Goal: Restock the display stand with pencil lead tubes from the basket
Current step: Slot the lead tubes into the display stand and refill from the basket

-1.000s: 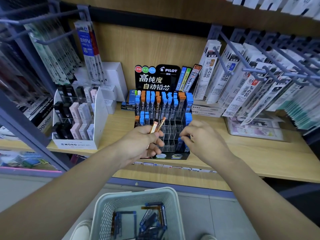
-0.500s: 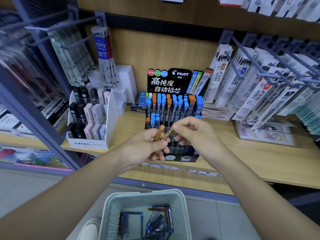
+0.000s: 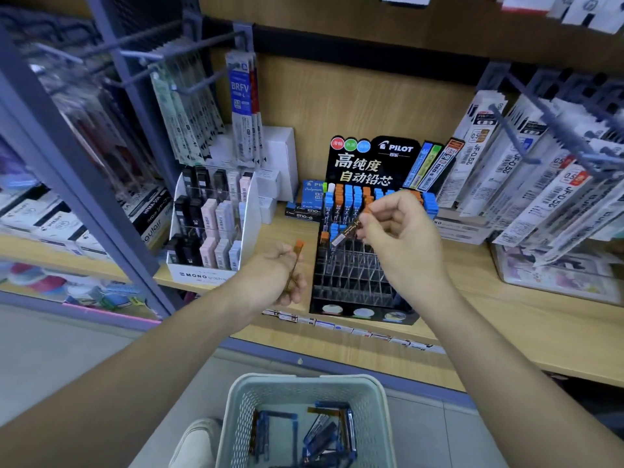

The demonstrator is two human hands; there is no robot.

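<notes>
Basket: the basket sits lowest and nearest me, below the shelf edge, so either hand can dip straight in.
Loose tubes: the loose tubes lie flat in a heap on its bottom, mostly blue-capped; this is the stock left to place.
Left hand: my left hand has its fingers curled round one orange-capped tube, cap up, just beside the stand's left edge. I judge it is parked there as the next one to go in.
Right hand: my right hand pinches a second tube between thumb and fingers near its orange cap. It is tilted, lower end pointing down at the slots (easier to aim that way).
Display stand: the display stand stands on the shelf; its clear front slots show no tubes.
Stocked rows: the stocked rows stand upright at the back, blue and orange caps showing. Filling from the back forward probably keeps my wrist clear of standing tubes.
</notes>
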